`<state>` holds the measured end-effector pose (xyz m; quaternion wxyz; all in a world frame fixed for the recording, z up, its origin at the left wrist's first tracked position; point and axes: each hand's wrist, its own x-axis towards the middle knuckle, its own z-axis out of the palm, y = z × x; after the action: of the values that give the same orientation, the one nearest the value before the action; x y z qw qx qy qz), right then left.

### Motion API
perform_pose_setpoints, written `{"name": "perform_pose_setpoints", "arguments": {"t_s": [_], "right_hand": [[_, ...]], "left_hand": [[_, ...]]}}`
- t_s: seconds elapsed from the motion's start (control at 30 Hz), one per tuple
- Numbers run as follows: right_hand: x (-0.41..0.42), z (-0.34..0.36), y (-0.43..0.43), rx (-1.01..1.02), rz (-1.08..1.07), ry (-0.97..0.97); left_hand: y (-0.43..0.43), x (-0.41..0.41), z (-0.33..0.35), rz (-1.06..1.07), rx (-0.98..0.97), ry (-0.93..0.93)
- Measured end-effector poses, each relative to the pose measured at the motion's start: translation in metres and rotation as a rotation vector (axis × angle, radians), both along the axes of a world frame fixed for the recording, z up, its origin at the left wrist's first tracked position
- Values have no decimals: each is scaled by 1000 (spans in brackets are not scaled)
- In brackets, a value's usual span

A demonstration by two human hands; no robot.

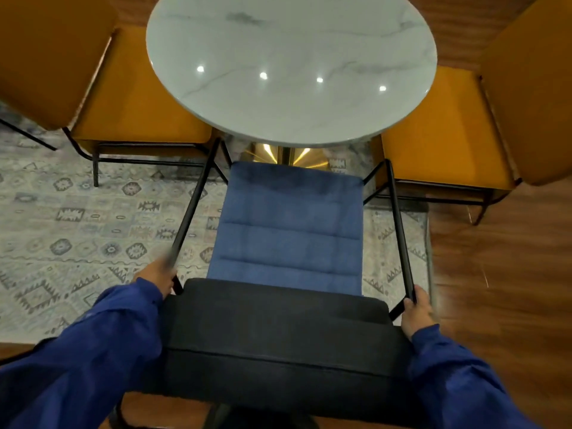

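A blue chair (288,224) with a dark backrest (278,329) stands right below me, its seat facing a round white marble table (291,66). The seat's front edge lies just short of the table's rim. My left hand (156,278) grips the rear end of the chair's black left armrest bar (193,205). My right hand (416,314) grips the rear end of the black right armrest bar (399,230). Both arms wear blue sleeves.
A yellow chair (123,97) sits at the table's left and another yellow chair (458,134) at its right. A patterned pale rug (77,218) lies under the furniture. Wooden floor (501,274) shows to the right. The table's gold base (288,154) shows under the rim.
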<state>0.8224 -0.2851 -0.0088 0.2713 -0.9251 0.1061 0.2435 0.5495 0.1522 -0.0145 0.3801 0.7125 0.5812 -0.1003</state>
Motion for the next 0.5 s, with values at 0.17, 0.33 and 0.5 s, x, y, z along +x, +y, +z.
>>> {"name": "perform_pose_setpoints", "arguments": {"t_s": [0.17,0.33,0.5], "right_hand": [[-25,6,-25,-1,22,37],[-39,10,-25,-48,74,52],[-39,13,-16,-74,87,44]], "left_hand": [[-34,-37,-1,57,-5,5],[-52,-63,14,72,3,23],[-50,-60,28,98,-3,10]]}}
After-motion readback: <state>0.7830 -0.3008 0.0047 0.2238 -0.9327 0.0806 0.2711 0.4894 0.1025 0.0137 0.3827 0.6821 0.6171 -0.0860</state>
